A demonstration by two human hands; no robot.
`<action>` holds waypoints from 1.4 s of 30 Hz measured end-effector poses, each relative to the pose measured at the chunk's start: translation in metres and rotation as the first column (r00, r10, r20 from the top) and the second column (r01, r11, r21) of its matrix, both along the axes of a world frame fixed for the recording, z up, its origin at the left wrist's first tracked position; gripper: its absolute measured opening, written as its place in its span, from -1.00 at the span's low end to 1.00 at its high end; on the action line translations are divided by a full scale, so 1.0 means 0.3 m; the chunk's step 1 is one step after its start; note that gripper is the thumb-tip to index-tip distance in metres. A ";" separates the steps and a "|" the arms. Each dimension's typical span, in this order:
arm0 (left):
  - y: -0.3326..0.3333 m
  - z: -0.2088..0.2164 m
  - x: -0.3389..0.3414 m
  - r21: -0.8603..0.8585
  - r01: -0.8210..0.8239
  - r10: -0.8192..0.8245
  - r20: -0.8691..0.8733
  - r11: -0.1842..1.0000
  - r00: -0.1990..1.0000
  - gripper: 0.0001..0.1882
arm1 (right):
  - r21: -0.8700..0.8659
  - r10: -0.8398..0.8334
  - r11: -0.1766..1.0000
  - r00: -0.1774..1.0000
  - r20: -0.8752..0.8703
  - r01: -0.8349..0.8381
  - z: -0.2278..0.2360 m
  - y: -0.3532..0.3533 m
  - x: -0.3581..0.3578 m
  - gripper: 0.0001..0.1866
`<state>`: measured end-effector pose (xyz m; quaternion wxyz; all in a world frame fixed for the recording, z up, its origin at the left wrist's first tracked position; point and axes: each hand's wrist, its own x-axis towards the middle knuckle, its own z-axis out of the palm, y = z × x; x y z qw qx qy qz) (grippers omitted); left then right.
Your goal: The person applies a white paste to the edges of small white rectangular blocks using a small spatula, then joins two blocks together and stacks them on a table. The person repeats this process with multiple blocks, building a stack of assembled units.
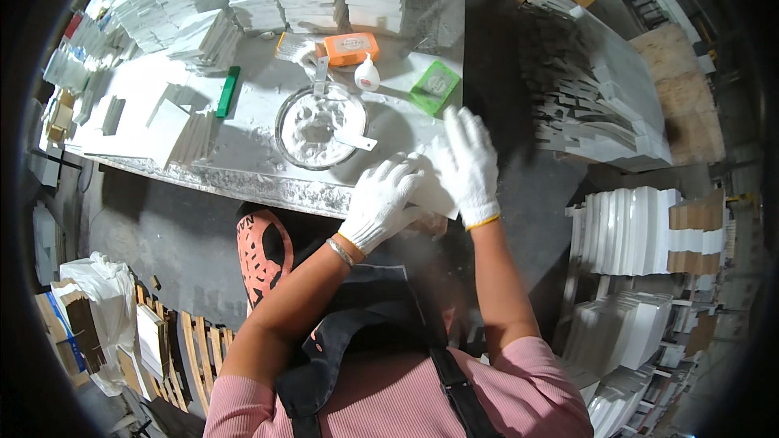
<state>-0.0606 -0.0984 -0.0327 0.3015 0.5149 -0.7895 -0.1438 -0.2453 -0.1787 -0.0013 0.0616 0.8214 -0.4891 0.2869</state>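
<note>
Hands press white tile (pixel 434 195) at bench edge: left hand (pixel 381 203) and right hand (pixel 468 164) both flat on it, gripping nothing; paste bowl (pixel 318 126) near.

Both forearms reach forward, bare to the wrists. The gloved left hand (pixel 380 201) curls, fingers bent. The gloved right hand (pixel 466 164) lies flat, fingers spread.

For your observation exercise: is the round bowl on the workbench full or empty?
Partly filled. The round bowl holds a lumpy white paste across its bottom, below the rim, with a flat tool resting in it.
</note>
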 end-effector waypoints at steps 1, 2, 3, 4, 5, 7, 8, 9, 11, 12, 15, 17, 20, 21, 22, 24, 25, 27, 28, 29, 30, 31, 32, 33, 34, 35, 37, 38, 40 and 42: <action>0.000 -0.001 -0.006 0.000 0.003 -0.003 -0.003 1.000 1.000 -0.34 | 0.061 -0.030 0.997 0.992 -0.122 0.038 -0.037 0.053 -0.007 -0.46; 0.002 -0.006 -0.004 0.003 0.000 0.000 0.003 1.000 1.000 -0.33 | 0.121 -0.045 0.990 0.971 -0.234 0.074 -0.073 0.101 -0.008 -0.49; 0.001 -0.004 -0.004 0.003 -0.003 0.003 0.004 1.000 1.000 -0.33 | 0.124 -0.070 0.988 0.980 -0.189 0.094 -0.073 0.134 -0.036 -0.51; 0.002 -0.002 -0.003 0.004 -0.005 0.005 0.003 1.000 1.000 -0.33 | 0.129 -0.095 0.985 0.985 -0.143 0.113 -0.068 0.157 -0.084 -0.53; 0.001 0.000 -0.009 0.003 -0.006 0.006 -0.002 1.000 1.000 -0.34 | 0.111 -0.146 0.979 0.968 -0.204 0.170 -0.064 0.173 -0.146 -0.54; 0.002 0.010 -0.017 -0.011 -0.009 0.009 -0.012 1.000 1.000 -0.35 | 0.108 -0.255 0.953 0.942 -0.219 0.283 -0.066 0.184 -0.248 -0.58; 0.000 0.013 -0.025 -0.025 -0.007 0.007 -0.022 1.000 1.000 -0.35 | 0.089 -0.321 0.932 0.916 -0.242 0.350 -0.095 0.191 -0.308 -0.60; -0.005 0.017 -0.027 -0.041 -0.012 0.010 -0.032 0.999 0.999 -0.36 | 0.228 -0.335 0.916 0.942 -0.015 0.329 -0.120 0.194 -0.351 -0.60; -0.010 0.019 -0.021 -0.036 -0.021 0.020 -0.040 0.999 0.999 -0.36 | 0.471 -0.372 0.865 0.854 0.364 0.176 -0.100 0.197 -0.323 -0.58; -0.003 0.026 0.000 -0.028 -0.043 0.042 -0.031 0.999 0.999 -0.37 | 0.597 -0.451 0.789 0.796 0.403 0.145 -0.046 0.209 -0.259 -0.58; -0.019 0.169 0.030 0.005 0.046 -0.044 -0.207 0.999 0.977 -0.51 | 0.741 -0.540 0.669 0.648 0.537 -0.058 -0.025 0.209 -0.123 -0.59; -0.017 0.042 0.032 -0.142 0.011 -0.042 -0.219 0.990 0.975 -0.41 | 0.687 -0.463 0.699 0.605 0.647 -0.199 -0.077 0.199 -0.085 -0.63; -0.007 0.001 0.016 -0.066 0.057 -0.064 -0.098 0.996 0.993 -0.37 | 0.695 -0.567 0.604 0.403 0.718 -0.390 -0.070 0.195 -0.102 -0.68; -0.001 0.001 0.021 -0.043 0.072 -0.076 -0.108 0.996 0.991 -0.41 | 0.728 -0.582 0.570 0.439 0.685 -0.380 -0.068 0.200 -0.121 -0.68; 0.010 0.011 0.027 -0.014 0.085 -0.086 -0.119 0.996 0.989 -0.44 | 0.763 -0.597 0.531 0.476 0.646 -0.368 -0.056 0.196 -0.133 -0.67; 0.015 0.010 0.025 -0.085 0.105 -0.123 -0.259 0.991 0.958 -0.54 | 0.693 -0.579 0.614 0.380 0.721 -0.379 -0.001 0.212 -0.101 -0.65; 0.027 0.028 0.033 -0.100 0.083 -0.109 -0.285 0.991 0.952 -0.52 | 0.662 -0.558 0.631 0.356 0.750 -0.405 -0.012 0.207 -0.123 -0.63; 0.039 0.089 0.043 0.028 0.110 -0.094 -0.341 0.994 0.935 -0.47 | 0.669 -0.566 0.621 0.356 0.744 -0.410 0.040 0.196 -0.154 -0.54; 0.040 0.111 0.038 0.084 0.115 -0.072 -0.399 0.990 0.914 -0.45 | 0.676 -0.564 0.621 0.374 0.737 -0.396 0.067 0.181 -0.172 -0.50; 0.034 0.104 0.015 0.174 0.144 -0.058 -0.425 0.974 0.903 -0.36 | 0.665 -0.529 0.619 0.403 0.747 -0.419 0.085 0.165 -0.191 -0.44; 0.025 0.111 0.012 -0.013 0.081 -0.079 -0.397 0.997 0.914 -0.30 | 0.649 -0.494 0.630 0.425 0.759 -0.426 0.131 0.148 -0.193 -0.37; 0.019 0.123 0.010 0.145 0.111 -0.017 -0.534 0.983 0.845 -0.26 | 0.655 -0.497 0.628 0.432 0.753 -0.419 0.175 0.137 -0.191 -0.31; 0.011 0.180 0.017 0.287 0.157 0.073 -0.653 0.945 0.754 -0.22 | 0.675 -0.504 0.616 0.456 0.734 -0.406 0.235 0.120 -0.170 -0.27; -0.018 0.208 0.018 0.393 0.262 0.116 -0.718 0.882 0.686 -0.19 | 0.678 -0.489 0.606 0.477 0.730 -0.417 0.244 0.101 -0.175 -0.26; -0.053 0.231 0.020 0.475 0.373 0.171 -0.770 0.797 0.614 -0.15 | 0.681 -0.474 0.595 0.497 0.727 -0.427 0.243 0.088 -0.185 -0.25; -0.065 0.272 0.038 0.541 0.463 0.266 -0.802 0.702 0.534 -0.12 | 0.691 -0.454 0.561 0.529 0.718 -0.457 0.249 0.069 -0.183 -0.24; -0.121 0.428 0.109 0.535 0.645 0.348 -0.845 0.546 0.406 -0.18 | 0.664 -0.489 0.636 0.461 0.741 -0.393 0.291 0.056 -0.098 -0.33; -0.125 0.458 0.121 0.514 0.705 0.396 -0.851 0.489 0.346 -0.25 | 0.659 -0.440 0.594 0.499 0.746 -0.461 0.295 0.029 -0.083 -0.37; -0.147 0.355 0.095 0.436 0.601 0.306 -0.900 0.670 0.312 -0.41 | 0.634 -0.426 0.601 0.476 0.769 -0.487 0.329 0.006 0.003 -0.41; -0.148 0.382 0.163 0.470 0.490 0.297 -0.871 0.734 0.391 -0.50 | 0.611 -0.364 0.566 0.498 0.787 -0.553 0.319 -0.042 0.053 -0.57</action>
